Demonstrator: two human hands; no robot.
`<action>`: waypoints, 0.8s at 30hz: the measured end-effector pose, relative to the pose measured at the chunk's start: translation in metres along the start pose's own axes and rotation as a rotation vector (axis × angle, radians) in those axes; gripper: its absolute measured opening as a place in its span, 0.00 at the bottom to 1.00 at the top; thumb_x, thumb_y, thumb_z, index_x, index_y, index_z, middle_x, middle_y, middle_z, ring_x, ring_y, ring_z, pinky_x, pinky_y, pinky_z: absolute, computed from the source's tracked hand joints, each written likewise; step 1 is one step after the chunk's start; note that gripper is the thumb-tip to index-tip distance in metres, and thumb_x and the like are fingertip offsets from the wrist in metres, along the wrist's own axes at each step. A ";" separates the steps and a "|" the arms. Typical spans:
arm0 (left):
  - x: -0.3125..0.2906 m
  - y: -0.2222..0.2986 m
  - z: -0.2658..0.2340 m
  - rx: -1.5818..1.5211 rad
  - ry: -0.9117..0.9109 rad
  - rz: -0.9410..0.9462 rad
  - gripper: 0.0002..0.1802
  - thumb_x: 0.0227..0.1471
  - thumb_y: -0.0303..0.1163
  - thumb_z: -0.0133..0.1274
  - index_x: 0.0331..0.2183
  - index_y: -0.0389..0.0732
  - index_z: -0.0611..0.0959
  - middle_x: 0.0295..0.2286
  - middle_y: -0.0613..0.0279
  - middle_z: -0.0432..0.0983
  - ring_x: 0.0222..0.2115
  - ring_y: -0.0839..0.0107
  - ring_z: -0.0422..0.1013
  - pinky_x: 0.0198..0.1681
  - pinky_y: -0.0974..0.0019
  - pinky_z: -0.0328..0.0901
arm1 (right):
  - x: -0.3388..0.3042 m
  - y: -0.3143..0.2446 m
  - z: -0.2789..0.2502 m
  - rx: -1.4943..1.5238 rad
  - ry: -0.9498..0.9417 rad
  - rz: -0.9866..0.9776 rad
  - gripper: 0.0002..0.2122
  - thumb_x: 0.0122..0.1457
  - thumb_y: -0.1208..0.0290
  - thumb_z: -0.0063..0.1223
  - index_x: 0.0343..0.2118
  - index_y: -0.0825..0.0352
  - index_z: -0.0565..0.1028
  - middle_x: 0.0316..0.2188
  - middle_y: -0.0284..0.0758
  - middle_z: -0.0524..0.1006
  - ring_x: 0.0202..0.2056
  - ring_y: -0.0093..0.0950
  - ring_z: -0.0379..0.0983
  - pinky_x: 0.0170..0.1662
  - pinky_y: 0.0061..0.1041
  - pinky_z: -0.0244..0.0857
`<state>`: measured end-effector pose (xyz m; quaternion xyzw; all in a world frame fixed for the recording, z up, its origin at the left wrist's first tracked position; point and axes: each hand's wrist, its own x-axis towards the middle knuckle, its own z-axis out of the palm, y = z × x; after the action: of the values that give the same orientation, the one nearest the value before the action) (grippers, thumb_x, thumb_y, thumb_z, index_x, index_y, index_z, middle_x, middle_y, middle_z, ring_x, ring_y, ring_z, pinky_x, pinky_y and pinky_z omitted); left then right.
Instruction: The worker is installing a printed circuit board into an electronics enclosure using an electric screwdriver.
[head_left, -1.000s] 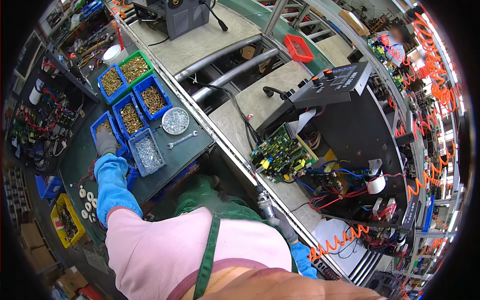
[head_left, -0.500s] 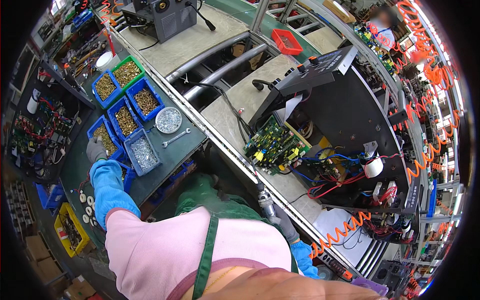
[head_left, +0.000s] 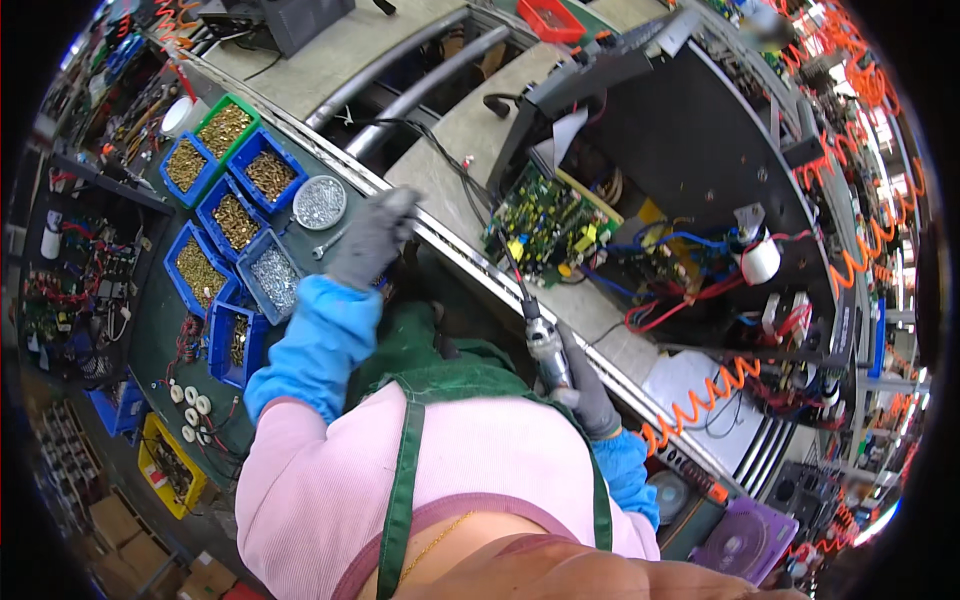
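My left hand, in a grey glove, hangs over the bench's edge beside the conveyor rail. Its fingers are drawn together, and whatever they hold is hidden or too small to name. Behind it a wrench lies by a round dish of silvery screws. My right hand, also gloved, is wrapped round a silver power screwdriver held near my body. A cable leads up from the tool past a green circuit board, which sits in an opened dark machine housing.
Blue bins and a green bin of brass-coloured screws stand on the left bench, with a grey-blue bin of silvery parts. White rings lie nearer me. Steel rollers cross the conveyor. An orange coiled hose stretches at right.
My left hand has left a bin of brass-coloured screws and swung right to the rail. My right hand has risen slightly, with the power screwdriver still in it. The view has shifted.
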<state>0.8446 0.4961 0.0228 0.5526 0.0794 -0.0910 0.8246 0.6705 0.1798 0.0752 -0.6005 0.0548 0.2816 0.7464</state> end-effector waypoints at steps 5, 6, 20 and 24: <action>0.009 -0.028 0.069 -0.159 -0.200 -0.272 0.16 0.57 0.40 0.50 0.35 0.36 0.78 0.22 0.72 0.68 0.19 0.85 0.59 0.21 0.81 0.55 | 0.002 -0.012 0.009 -0.048 0.070 -0.002 0.47 0.40 0.72 0.57 0.65 0.66 0.44 0.41 0.37 0.69 0.34 0.23 0.67 0.41 0.21 0.62; 0.011 -0.034 0.072 -0.220 -0.231 -0.295 0.16 0.58 0.41 0.50 0.35 0.36 0.78 0.22 0.73 0.67 0.19 0.86 0.58 0.21 0.81 0.54 | 0.001 -0.010 0.008 -0.059 0.075 -0.007 0.47 0.41 0.73 0.57 0.65 0.65 0.45 0.42 0.37 0.69 0.34 0.23 0.66 0.41 0.21 0.62; 0.013 -0.031 0.098 -0.017 -0.369 -0.243 0.19 0.58 0.42 0.49 0.34 0.33 0.79 0.19 0.69 0.70 0.16 0.84 0.58 0.21 0.79 0.57 | -0.007 -0.003 0.010 -0.064 0.137 -0.021 0.46 0.41 0.70 0.59 0.65 0.64 0.48 0.45 0.37 0.69 0.35 0.22 0.66 0.44 0.22 0.61; 0.017 -0.029 0.095 0.044 -0.390 -0.222 0.19 0.58 0.42 0.49 0.34 0.33 0.79 0.20 0.67 0.73 0.17 0.83 0.64 0.22 0.79 0.59 | -0.005 0.001 0.008 -0.075 0.146 -0.027 0.46 0.41 0.68 0.59 0.65 0.64 0.48 0.47 0.37 0.68 0.38 0.23 0.65 0.46 0.21 0.60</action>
<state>0.8569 0.3963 0.0290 0.5303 -0.0232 -0.2881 0.7970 0.6640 0.1858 0.0789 -0.6475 0.0903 0.2289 0.7212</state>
